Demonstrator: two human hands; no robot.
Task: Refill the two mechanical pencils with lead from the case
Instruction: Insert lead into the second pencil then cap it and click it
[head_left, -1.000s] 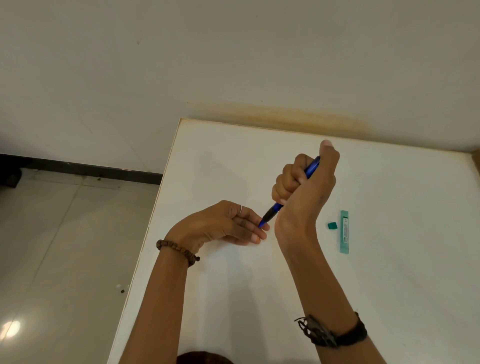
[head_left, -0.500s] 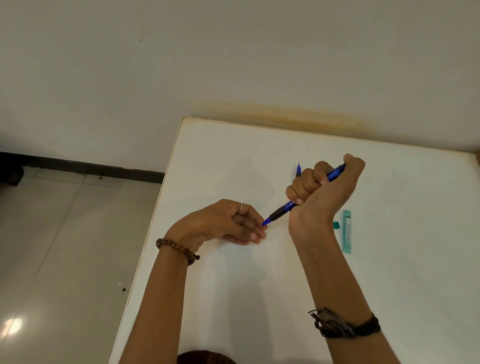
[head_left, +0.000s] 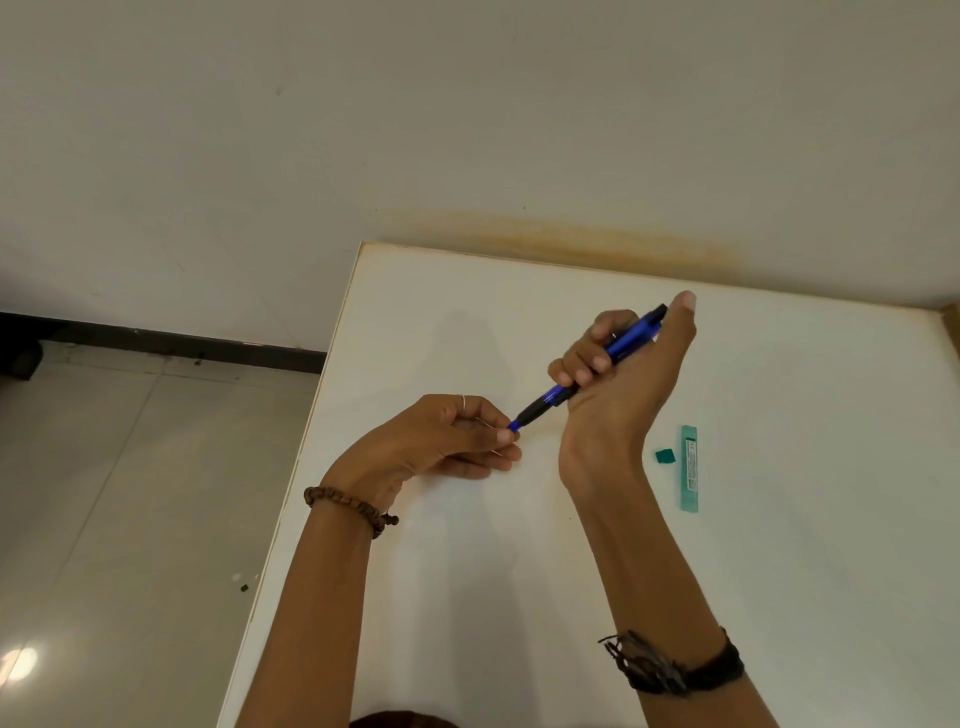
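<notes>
My right hand is closed around a blue mechanical pencil with a black grip. The pencil slants, its tip pointing down and left. My thumb is raised just past the pencil's top end. My left hand pinches thumb and forefinger at the pencil's tip; whether a lead is between them is too small to tell. A teal lead case lies on the white table right of my right wrist, and its small teal cap lies beside it. I see no second pencil.
The table's left edge runs close to my left wrist, with grey tiled floor below it. The table's far edge meets a pale wall.
My right hand has shifted right and its thumb has lifted off the pencil's top end. The pencil's tip now meets my left fingertips. A blue tip seen behind my right hand is out of sight.
</notes>
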